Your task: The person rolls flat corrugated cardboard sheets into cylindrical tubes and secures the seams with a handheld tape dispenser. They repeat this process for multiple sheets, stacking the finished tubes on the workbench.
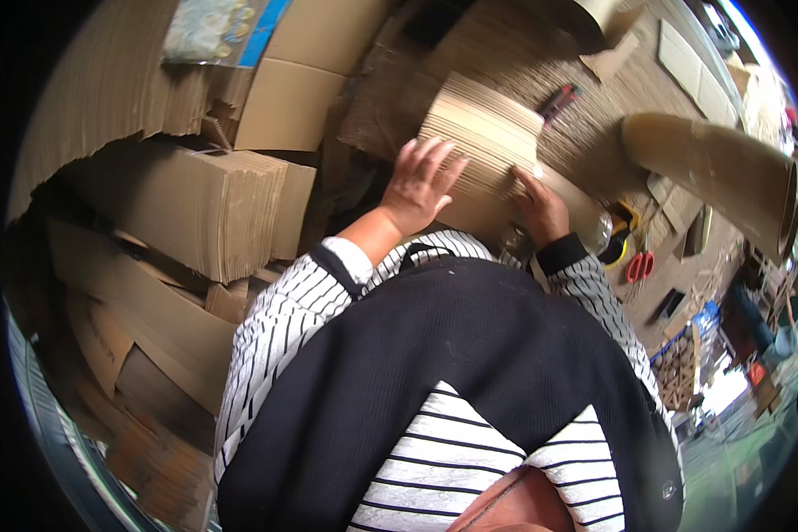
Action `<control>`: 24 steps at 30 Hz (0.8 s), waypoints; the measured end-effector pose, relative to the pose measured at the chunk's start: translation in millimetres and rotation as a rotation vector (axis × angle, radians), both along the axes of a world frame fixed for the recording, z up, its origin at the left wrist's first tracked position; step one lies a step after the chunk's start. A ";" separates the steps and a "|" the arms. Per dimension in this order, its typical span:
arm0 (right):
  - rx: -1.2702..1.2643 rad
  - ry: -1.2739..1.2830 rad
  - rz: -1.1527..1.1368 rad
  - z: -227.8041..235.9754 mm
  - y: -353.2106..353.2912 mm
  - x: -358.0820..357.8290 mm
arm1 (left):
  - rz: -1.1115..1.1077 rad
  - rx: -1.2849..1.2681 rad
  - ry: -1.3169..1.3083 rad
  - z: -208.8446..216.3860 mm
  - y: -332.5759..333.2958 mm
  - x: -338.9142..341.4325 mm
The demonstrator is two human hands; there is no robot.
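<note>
A stack of cut cardboard sheets (479,124) lies on the worktable in front of me, its layered edges showing as pale stripes. My left hand (421,184) rests on the stack's left part with fingers spread. At the right edge of the stack is my right hand (543,208), fingers stretched toward the sheets; its lower fingers are partly hidden. Neither hand is wrapped around anything. Just beyond the stack, a red and black utility knife (559,104) lies on the table. Red-handled scissors (640,266) lie to the right of my right hand.
A curled brown cardboard sheet (714,168) lies at the right. Beside the scissors is a yellow and black object (622,235), its kind unclear. Bundled cardboard (213,208) stands at the left, with a tall cardboard stack (106,80) behind it. Assorted clutter (683,355) fills the lower right.
</note>
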State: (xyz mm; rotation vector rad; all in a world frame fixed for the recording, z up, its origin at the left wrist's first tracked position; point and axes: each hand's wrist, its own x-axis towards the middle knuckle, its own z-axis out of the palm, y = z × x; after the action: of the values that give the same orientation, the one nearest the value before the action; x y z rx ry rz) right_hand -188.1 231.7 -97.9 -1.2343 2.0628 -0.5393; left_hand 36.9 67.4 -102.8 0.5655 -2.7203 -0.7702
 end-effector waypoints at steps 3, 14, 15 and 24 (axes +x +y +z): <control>0.040 -0.023 0.036 -3.5 2.2 -7.8 | -0.230 -0.026 -0.284 -20.5 14.1 -49.1; 0.160 0.492 0.038 1.1 53.7 -36.4 | -0.336 0.003 -0.502 -20.0 -9.0 -104.8; 0.145 0.477 0.040 -1.0 48.4 -42.3 | -0.348 -0.017 -0.509 -19.5 -11.0 -106.8; 0.336 0.320 0.122 -34.7 10.6 -108.5 | -0.442 -0.153 -0.576 -21.8 -29.8 -145.6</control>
State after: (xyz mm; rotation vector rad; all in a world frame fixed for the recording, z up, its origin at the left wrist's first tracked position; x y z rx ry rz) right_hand -296.7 242.3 -132.6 -1.2915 2.2034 0.0687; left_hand -108.7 37.6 -124.7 0.1581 -3.4707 -0.5373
